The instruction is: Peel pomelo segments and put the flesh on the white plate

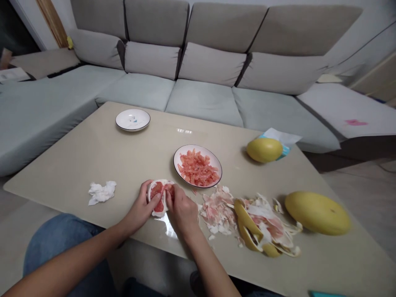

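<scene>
A piece of red pomelo (157, 196) with white pith round its edge is held between both hands near the table's front edge. My left hand (144, 205) grips its left side, thumb lying on the red flesh. On its right side, the fingers of my right hand (182, 204) are pinched at the flesh. Just beyond the hands, a white dark-rimmed plate (178, 153) bears a heap of peeled red pomelo flesh (198, 168). To the right of my right hand lie torn membranes and pith (219, 208) and thick yellow peel (247, 225).
Two whole yellow pomelos, a nearer one (317, 212) and a farther one (264, 149) against a blue-and-white packet (286, 140), sit at the right. A second plate (133, 119) stands back left. Crumpled tissue (102, 192) lies left of the hands. A grey sofa (204, 99) borders the table's far side.
</scene>
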Available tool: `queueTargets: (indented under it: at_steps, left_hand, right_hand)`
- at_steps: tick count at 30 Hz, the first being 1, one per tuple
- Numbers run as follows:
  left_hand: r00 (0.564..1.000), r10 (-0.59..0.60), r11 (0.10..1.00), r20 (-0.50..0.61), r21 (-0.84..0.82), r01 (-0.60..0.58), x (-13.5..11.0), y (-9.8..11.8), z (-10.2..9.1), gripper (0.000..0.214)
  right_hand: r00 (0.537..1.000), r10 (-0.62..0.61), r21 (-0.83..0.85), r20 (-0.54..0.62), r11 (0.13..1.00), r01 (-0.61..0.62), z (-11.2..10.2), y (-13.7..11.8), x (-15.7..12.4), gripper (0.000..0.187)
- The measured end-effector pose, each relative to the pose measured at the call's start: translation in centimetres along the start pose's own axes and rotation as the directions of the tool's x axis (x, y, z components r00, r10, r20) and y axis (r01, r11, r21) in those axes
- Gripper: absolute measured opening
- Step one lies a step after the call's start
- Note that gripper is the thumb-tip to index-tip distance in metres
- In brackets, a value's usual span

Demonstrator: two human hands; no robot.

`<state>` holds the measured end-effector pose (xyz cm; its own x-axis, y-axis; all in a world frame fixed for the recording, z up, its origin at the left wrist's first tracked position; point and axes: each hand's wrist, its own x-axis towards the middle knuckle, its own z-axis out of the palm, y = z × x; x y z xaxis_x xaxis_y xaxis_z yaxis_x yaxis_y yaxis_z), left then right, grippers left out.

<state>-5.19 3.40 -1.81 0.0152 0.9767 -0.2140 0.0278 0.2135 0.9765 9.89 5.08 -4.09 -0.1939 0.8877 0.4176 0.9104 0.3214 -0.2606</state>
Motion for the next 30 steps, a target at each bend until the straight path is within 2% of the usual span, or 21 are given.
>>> queueTargets:
  at_steps: [5, 8, 11, 15, 19, 23, 26, 28, 30]
  left_hand:
    - [1.000, -0.001, 1.000, -0.004, 0.023, 0.001, 0.0, 0.0, -0.1, 0.050]
    - [1.000, -0.004, 1.000, 0.005, 0.008, 0.004, 0.0, 0.1, -0.1, 0.051]
    - [1.000, -0.015, 1.000, -0.001, -0.009, 0.015, 0.1, 0.4, -0.1, 0.051]
    - [0.999, -0.043, 0.998, 0.025, -0.054, 0.044, 0.0, 1.1, -0.2, 0.050]
    - [0.994, -0.084, 0.993, 0.075, -0.079, 0.090, 0.0, 2.1, -0.7, 0.051]
    - [0.985, -0.115, 0.990, 0.130, -0.065, 0.124, 0.0, 3.3, -1.4, 0.048]
    - [0.967, -0.172, 0.978, 0.187, -0.090, 0.191, 0.0, 4.0, -1.8, 0.048]
    - [0.948, -0.237, 0.961, 0.215, -0.091, 0.260, 0.1, 4.1, -2.0, 0.050]
    - [0.933, -0.281, 0.948, 0.224, -0.086, 0.306, 0.1, 4.1, -2.1, 0.052]
  right_hand:
    - [0.999, 0.007, 0.067, -0.032, 0.998, -0.005, 0.5, 0.4, -0.3, 0.024]
    - [0.999, 0.030, 0.203, -0.017, 0.979, -0.026, 0.8, 1.0, -0.4, 0.025]
    - [0.997, 0.061, 0.393, 0.054, 0.916, -0.077, 0.5, 1.4, -0.3, 0.025]
    - [0.979, 0.160, 0.603, 0.125, 0.772, -0.203, -0.4, 1.5, 0.1, 0.022]
    - [0.943, 0.242, 0.732, 0.230, 0.595, -0.331, -1.5, 1.7, 0.6, 0.019]
    - [0.888, 0.242, 0.824, 0.392, 0.337, -0.456, -2.7, 2.0, 1.3, 0.023]
    - [0.817, 0.200, 0.804, 0.541, 0.165, -0.572, -3.4, 2.2, 1.7, 0.029]
    - [0.772, 0.154, 0.763, 0.617, 0.123, -0.634, -3.7, 2.3, 1.8, 0.031]
    - [0.772, 0.135, 0.757, 0.621, 0.153, -0.636, -3.9, 2.4, 1.7, 0.032]
